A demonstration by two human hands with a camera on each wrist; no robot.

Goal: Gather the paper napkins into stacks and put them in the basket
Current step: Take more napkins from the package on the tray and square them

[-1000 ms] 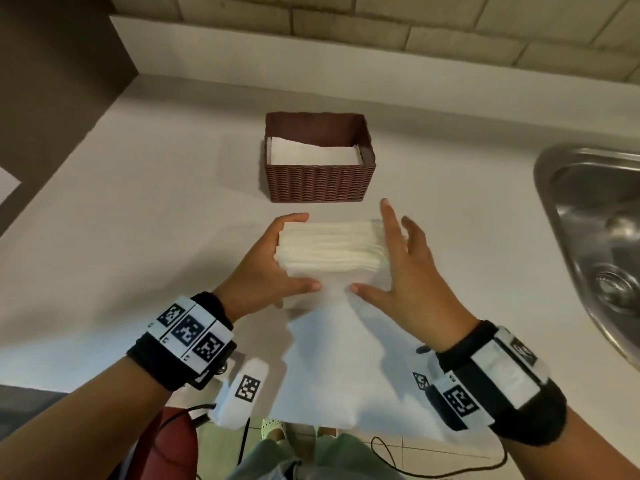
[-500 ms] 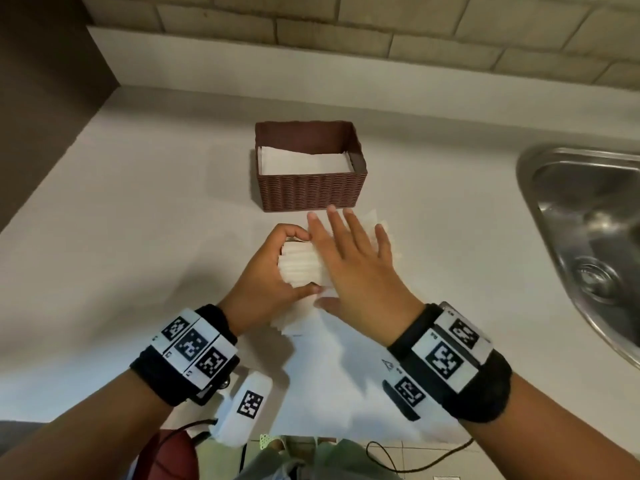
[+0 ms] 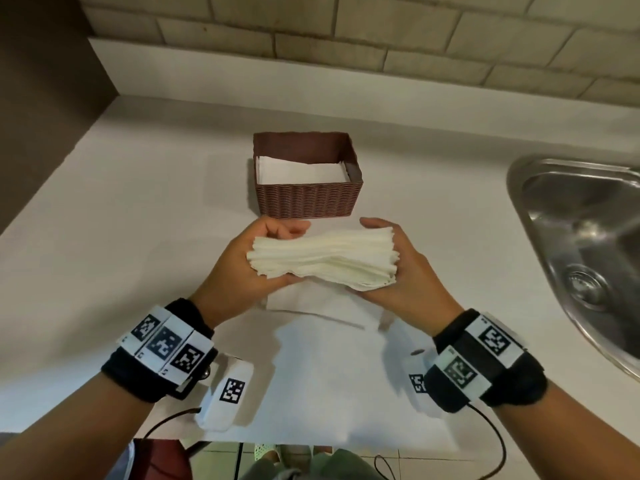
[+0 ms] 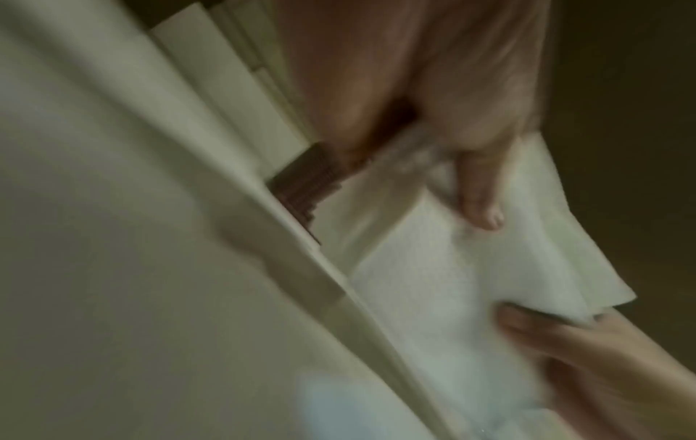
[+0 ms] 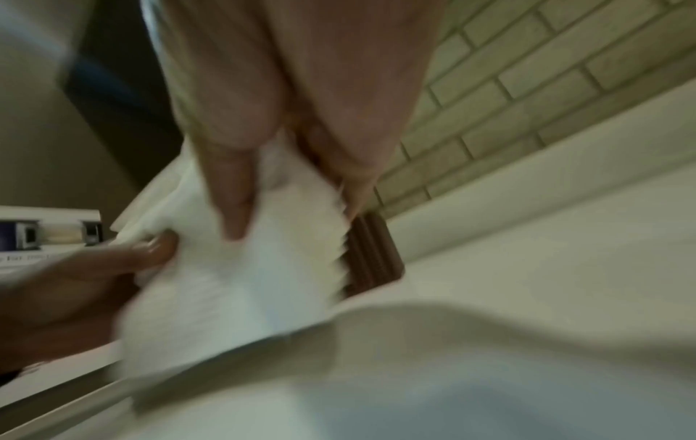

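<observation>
A thick stack of white paper napkins (image 3: 322, 259) hangs above the counter, held at both ends. My left hand (image 3: 242, 265) grips its left end, thumb under and fingers curled over the top. My right hand (image 3: 401, 268) grips the right end the same way. Both wrist views are blurred; they show the stack (image 4: 452, 282) (image 5: 241, 268) with a thumb pressed on its underside. Just behind the stack stands the brown woven basket (image 3: 306, 199), with white napkins (image 3: 301, 173) lying flat inside it.
A flat white paper sheet (image 3: 332, 382) lies on the pale counter (image 3: 121, 258) under my hands, reaching the front edge. A steel sink (image 3: 588, 244) is sunk in at the right. A brick wall (image 3: 346, 39) backs the counter.
The stack was on the counter with my right hand pressing flat on top. Now both hands have lifted it clear of the sheet, gripping one end each.
</observation>
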